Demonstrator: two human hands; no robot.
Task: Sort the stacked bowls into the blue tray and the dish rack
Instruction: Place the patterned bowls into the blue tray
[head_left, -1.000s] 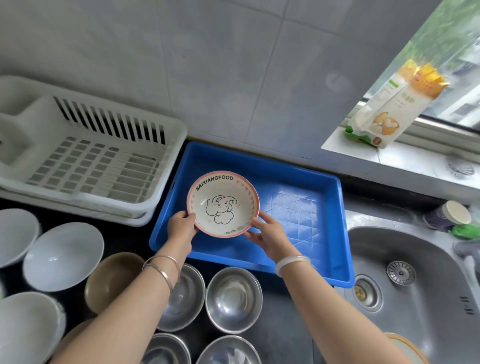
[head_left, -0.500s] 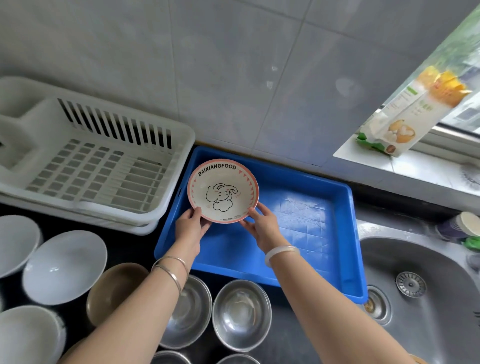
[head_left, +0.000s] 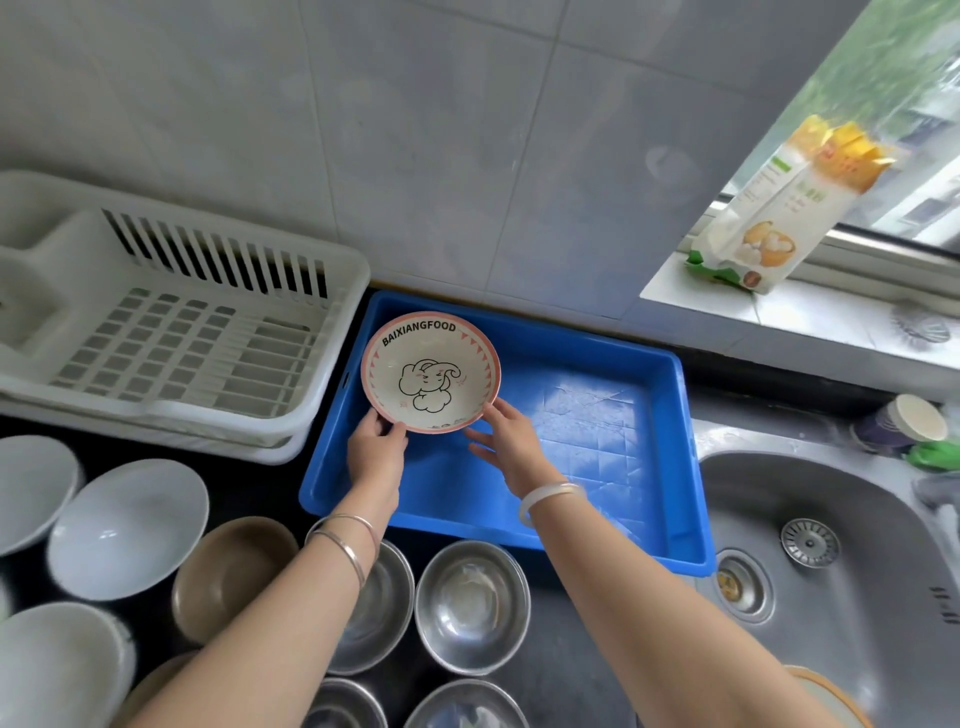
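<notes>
One elephant-print bowl (head_left: 430, 372), in the blue tray's (head_left: 613, 447) far-left corner, farther back than a second ago. Left hand (head_left: 375, 451) pinches its near rim; right hand (head_left: 511, 448) now spread, fingertips at the rim. One empty dish rack (head_left: 171, 332). Four steel bowls (head_left: 471, 605) visible, three white, two tan. Tray's right side bare.

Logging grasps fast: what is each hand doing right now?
Left hand: closed on the elephant bowl's near rim.
Right hand: open, fingertips at the bowl's edge, no grip.
</notes>
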